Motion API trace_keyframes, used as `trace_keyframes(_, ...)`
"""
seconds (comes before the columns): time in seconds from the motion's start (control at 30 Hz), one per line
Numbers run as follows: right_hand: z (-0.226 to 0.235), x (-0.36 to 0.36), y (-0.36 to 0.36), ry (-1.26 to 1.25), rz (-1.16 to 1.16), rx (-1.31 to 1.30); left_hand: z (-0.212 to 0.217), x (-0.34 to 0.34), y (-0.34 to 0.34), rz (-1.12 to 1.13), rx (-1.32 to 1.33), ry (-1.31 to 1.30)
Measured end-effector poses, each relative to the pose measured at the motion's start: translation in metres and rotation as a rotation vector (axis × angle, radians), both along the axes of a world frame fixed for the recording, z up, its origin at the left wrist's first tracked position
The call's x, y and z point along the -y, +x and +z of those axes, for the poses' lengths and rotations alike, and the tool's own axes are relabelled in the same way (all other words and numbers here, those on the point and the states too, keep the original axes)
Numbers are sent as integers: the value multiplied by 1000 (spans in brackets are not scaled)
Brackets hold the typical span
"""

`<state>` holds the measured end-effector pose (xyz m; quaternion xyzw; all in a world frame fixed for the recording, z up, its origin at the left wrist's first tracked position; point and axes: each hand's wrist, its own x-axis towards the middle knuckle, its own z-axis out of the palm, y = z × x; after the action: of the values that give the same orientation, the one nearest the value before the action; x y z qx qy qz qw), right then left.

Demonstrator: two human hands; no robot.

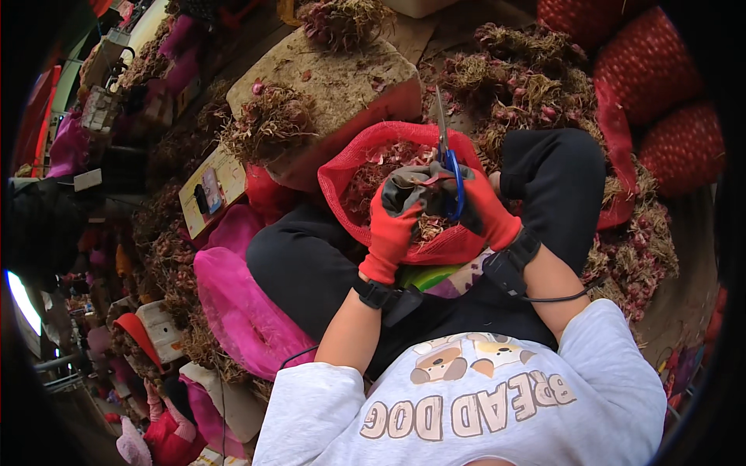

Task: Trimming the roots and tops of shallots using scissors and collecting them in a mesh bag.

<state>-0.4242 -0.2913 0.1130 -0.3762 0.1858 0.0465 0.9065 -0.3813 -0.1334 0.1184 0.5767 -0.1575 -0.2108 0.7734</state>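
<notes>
My left hand (394, 213), in a red glove with dark grey fingers, is closed over the red mesh bag (332, 180). A small reddish bit shows at its fingertips, too hidden to name. My right hand (488, 208), gloved alike, grips scissors (453, 185) with blue handles; the blades point up and away from me. Both hands almost touch each other. Inside the bag lie shallots and dry peelings (364, 185). The bag's mouth is spread wide between my legs.
Bunches of dried shallots (536, 93) are heaped at the right. A dirt-covered block (342, 74) stands ahead, with another bunch (272, 124) on it. A phone (210, 191) lies left on a yellow board. Full red sacks (649, 70) stand far right; pink netting (233, 311) lies left. Another person (167, 435) is lower left.
</notes>
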Motion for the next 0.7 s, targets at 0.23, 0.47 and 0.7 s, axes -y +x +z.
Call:
trace_keyframes(0.23, 0, 4, 1, -94, -163, 102, -1, 0, -4, -54, 184, 115)
trace_keyframes(0.47, 7, 6, 3, 209, 116, 212, 5, -5, 2, -216, -164, -115)
trace_keyframes(0.7, -1, 6, -1, 74, -81, 117, -2, 2, 5, -304, -288, -349)
